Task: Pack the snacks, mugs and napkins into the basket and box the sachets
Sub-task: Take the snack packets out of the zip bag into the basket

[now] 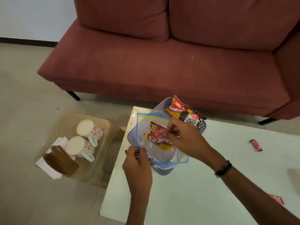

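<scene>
At the far left corner of the white desk [203, 184], a grey perforated plastic basket [132, 135] sits close to the desk's left edge, with a red sofa [162, 65] just beyond and open desk surface to the right and near side. Over the basket, the left hand [138, 164] pinches the near rim of a clear zip bag [146, 124] with a blue seal, holding its mouth open. The right hand [183, 135], fingers curled, grips a glossy red snack packet [158, 135] that lies partly inside the bag. Two more packets, a red one [177, 108] and a dark peanut packet [193, 118], lean in the basket's far end. Two small red sachets [256, 145] lie well apart on the desk to the right. On a low clear stool [103, 127] left of the desk stand two white floral mugs [89, 129] upside down, beside a brown wooden holder [61, 161] with white napkins [47, 166].
</scene>
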`<action>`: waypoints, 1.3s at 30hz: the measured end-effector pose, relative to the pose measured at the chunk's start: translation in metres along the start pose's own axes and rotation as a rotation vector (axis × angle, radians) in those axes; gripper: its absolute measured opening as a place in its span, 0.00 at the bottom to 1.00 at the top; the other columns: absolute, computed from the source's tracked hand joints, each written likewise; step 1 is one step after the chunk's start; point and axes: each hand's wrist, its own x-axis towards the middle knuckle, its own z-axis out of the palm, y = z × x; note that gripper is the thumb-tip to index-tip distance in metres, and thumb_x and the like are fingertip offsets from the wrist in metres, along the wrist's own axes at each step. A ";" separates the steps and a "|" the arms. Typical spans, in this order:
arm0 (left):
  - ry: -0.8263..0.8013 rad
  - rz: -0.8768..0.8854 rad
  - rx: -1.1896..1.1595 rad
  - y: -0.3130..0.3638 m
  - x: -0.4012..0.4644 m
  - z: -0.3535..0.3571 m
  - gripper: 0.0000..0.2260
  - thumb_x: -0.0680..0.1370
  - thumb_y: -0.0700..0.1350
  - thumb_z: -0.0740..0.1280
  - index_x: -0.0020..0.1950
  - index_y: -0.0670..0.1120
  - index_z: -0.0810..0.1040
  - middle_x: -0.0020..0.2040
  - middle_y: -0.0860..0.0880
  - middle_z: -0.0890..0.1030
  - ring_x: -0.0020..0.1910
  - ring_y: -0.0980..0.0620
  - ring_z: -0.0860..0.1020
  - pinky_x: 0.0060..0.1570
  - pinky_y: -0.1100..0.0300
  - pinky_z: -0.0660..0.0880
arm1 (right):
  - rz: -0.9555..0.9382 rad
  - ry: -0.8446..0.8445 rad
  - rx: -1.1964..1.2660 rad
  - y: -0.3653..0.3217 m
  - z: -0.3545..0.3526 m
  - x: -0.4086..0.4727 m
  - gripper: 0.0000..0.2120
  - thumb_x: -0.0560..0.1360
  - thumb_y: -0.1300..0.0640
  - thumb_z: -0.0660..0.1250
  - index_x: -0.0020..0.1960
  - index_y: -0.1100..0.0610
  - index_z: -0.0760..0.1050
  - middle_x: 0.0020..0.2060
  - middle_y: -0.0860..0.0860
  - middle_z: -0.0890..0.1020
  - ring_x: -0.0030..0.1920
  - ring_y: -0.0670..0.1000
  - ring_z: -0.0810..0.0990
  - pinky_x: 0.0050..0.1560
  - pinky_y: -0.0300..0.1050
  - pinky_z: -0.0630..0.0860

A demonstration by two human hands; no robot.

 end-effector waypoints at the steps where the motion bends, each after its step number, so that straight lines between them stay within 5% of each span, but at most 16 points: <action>1: 0.002 -0.002 -0.005 0.003 0.002 0.001 0.07 0.78 0.43 0.64 0.47 0.39 0.76 0.41 0.41 0.81 0.39 0.45 0.82 0.34 0.57 0.82 | -0.006 0.026 0.041 -0.004 -0.011 -0.001 0.04 0.75 0.58 0.67 0.44 0.54 0.72 0.38 0.50 0.84 0.39 0.47 0.82 0.39 0.48 0.80; 4: 0.016 0.014 0.002 0.009 0.009 0.001 0.06 0.78 0.43 0.64 0.45 0.41 0.75 0.38 0.44 0.81 0.36 0.46 0.82 0.29 0.66 0.80 | -0.062 0.151 0.110 -0.012 -0.043 0.002 0.07 0.75 0.58 0.68 0.42 0.50 0.70 0.35 0.48 0.86 0.36 0.43 0.83 0.36 0.45 0.78; 10: 0.011 0.016 0.002 0.001 0.020 -0.004 0.09 0.78 0.43 0.63 0.39 0.41 0.75 0.33 0.43 0.81 0.34 0.43 0.82 0.30 0.61 0.81 | -0.144 0.494 0.203 0.000 -0.104 0.028 0.09 0.76 0.57 0.68 0.41 0.51 0.69 0.32 0.43 0.83 0.33 0.37 0.81 0.31 0.43 0.78; 13: -0.008 0.025 0.017 -0.003 0.019 -0.005 0.09 0.78 0.43 0.63 0.39 0.41 0.75 0.33 0.44 0.81 0.34 0.45 0.82 0.34 0.56 0.82 | -0.091 0.546 0.122 0.026 -0.109 0.048 0.09 0.75 0.56 0.68 0.40 0.50 0.69 0.31 0.40 0.81 0.32 0.33 0.79 0.29 0.28 0.72; 16: -0.025 0.030 0.044 -0.004 0.017 -0.003 0.08 0.78 0.43 0.63 0.40 0.41 0.75 0.34 0.43 0.80 0.32 0.50 0.82 0.32 0.57 0.82 | 0.057 0.430 0.017 0.069 -0.083 0.071 0.07 0.75 0.58 0.68 0.41 0.55 0.71 0.31 0.48 0.82 0.26 0.37 0.74 0.27 0.28 0.68; 19: -0.045 0.047 0.037 -0.004 0.016 0.000 0.08 0.78 0.42 0.64 0.39 0.44 0.75 0.32 0.44 0.80 0.28 0.56 0.81 0.30 0.60 0.82 | 0.232 0.274 -0.005 0.113 -0.042 0.090 0.07 0.75 0.59 0.68 0.44 0.63 0.75 0.42 0.59 0.85 0.37 0.52 0.80 0.39 0.45 0.76; 22: -0.073 0.039 0.032 -0.005 0.017 0.002 0.09 0.78 0.42 0.63 0.38 0.45 0.74 0.31 0.44 0.79 0.28 0.55 0.80 0.31 0.58 0.82 | 0.311 0.220 0.047 0.144 -0.011 0.105 0.09 0.75 0.59 0.68 0.47 0.65 0.75 0.47 0.62 0.84 0.47 0.59 0.82 0.41 0.45 0.74; 25: -0.085 0.025 0.010 -0.005 0.019 0.004 0.09 0.78 0.42 0.63 0.38 0.47 0.73 0.31 0.43 0.78 0.30 0.49 0.80 0.33 0.55 0.82 | 0.356 0.178 0.060 0.163 0.008 0.119 0.11 0.77 0.59 0.65 0.53 0.67 0.76 0.53 0.63 0.82 0.52 0.61 0.81 0.46 0.43 0.75; 28: -0.092 0.036 0.020 -0.006 0.020 0.005 0.08 0.77 0.43 0.63 0.38 0.47 0.74 0.32 0.42 0.79 0.31 0.48 0.80 0.32 0.55 0.82 | 0.386 0.127 -0.016 0.176 0.019 0.131 0.11 0.78 0.61 0.62 0.56 0.67 0.76 0.55 0.64 0.81 0.57 0.64 0.79 0.57 0.53 0.75; 32: -0.096 0.025 0.025 -0.005 0.021 0.007 0.06 0.77 0.44 0.63 0.40 0.46 0.74 0.34 0.41 0.79 0.33 0.45 0.81 0.37 0.52 0.82 | 0.390 0.125 -0.115 0.186 0.026 0.130 0.10 0.79 0.63 0.60 0.56 0.66 0.76 0.53 0.64 0.81 0.55 0.62 0.78 0.49 0.45 0.70; 39: -0.078 0.001 0.013 -0.002 0.021 0.014 0.06 0.78 0.42 0.63 0.42 0.42 0.74 0.34 0.41 0.78 0.33 0.43 0.80 0.40 0.50 0.82 | 0.394 0.186 -0.376 0.184 0.022 0.125 0.13 0.78 0.62 0.57 0.57 0.63 0.78 0.54 0.62 0.82 0.55 0.62 0.79 0.53 0.51 0.76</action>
